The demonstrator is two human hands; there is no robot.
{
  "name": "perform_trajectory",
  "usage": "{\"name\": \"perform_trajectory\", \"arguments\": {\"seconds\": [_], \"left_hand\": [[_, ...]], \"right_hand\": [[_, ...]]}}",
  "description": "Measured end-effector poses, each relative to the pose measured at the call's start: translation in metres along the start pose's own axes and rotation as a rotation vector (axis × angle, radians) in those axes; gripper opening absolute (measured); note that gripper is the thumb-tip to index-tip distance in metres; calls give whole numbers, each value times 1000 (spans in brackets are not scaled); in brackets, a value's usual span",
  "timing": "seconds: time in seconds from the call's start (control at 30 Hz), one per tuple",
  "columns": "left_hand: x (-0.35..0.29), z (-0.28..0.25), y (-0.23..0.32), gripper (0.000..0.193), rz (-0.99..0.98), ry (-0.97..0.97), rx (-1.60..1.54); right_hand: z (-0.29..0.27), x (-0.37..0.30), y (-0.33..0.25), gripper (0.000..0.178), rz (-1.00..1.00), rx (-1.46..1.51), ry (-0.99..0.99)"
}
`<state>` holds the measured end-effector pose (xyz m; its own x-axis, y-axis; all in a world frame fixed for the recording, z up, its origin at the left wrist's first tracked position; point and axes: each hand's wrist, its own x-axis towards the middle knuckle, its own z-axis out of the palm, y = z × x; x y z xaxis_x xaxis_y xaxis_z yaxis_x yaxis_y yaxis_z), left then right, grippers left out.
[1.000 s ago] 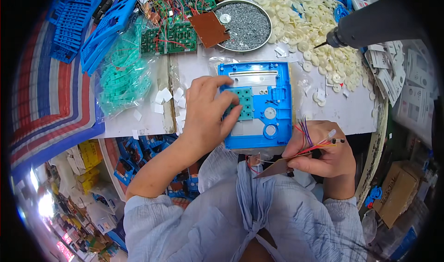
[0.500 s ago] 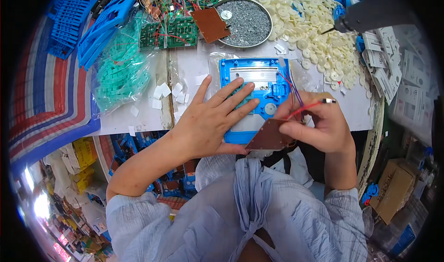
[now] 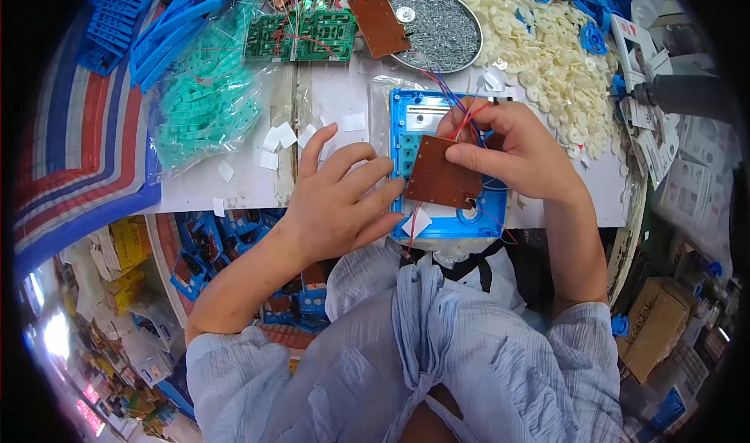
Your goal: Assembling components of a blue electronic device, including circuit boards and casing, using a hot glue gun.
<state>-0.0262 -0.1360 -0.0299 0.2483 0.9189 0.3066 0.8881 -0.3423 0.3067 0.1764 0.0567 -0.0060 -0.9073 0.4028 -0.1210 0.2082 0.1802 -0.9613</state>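
Note:
My right hand [image 3: 516, 150] grips a brown circuit board [image 3: 437, 173] between thumb and fingers, its plain side facing up. Red and blue wires [image 3: 449, 91] run from it past my fingers, and a thin red wire trails off its near edge. The board is over a blue plastic casing [image 3: 400, 103], covering much of the casing's middle. A column of green keys [image 3: 407, 155] shows inside the casing, left of the board. My left hand [image 3: 340, 193] is open, fingers spread and slightly bent, at the casing's left side, with fingertips close to the board's left edge.
Behind the casing stand a round tray [image 3: 482, 29] of small metal screws, green circuit boards [image 3: 301, 35] and a heap of cream plastic discs [image 3: 547, 60]. A bag of green parts [image 3: 207, 115] lies left. A dark screwdriver-like tool [image 3: 687, 97] hangs at right.
My right hand has brought the board up and left, from the casing's near edge to over its middle. My left hand has lifted off the casing and moved left. The view has shifted slightly.

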Motion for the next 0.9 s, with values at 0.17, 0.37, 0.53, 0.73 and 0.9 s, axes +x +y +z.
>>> {"name": "perform_trajectory", "arguments": {"seconds": [0.17, 0.37, 0.53, 0.73, 0.9], "left_hand": [[-2, 2, -8, 27, 60, 63, -117], [-8, 8, -9, 19, 38, 192, -171], [-8, 7, -6, 18, 43, 188, -172], [-2, 10, -7, 19, 82, 166, -165], [-2, 10, -9, 17, 77, 168, -153]], "right_hand": [[3, 11, 1, 24, 44, -72, -14], [15, 23, 4, 24, -1, -308, 21], [15, 24, 2, 21, -68, -502, 40], [19, 26, 1, 19, -135, -598, 37], [19, 26, 3, 20, -144, -638, 12]]}}
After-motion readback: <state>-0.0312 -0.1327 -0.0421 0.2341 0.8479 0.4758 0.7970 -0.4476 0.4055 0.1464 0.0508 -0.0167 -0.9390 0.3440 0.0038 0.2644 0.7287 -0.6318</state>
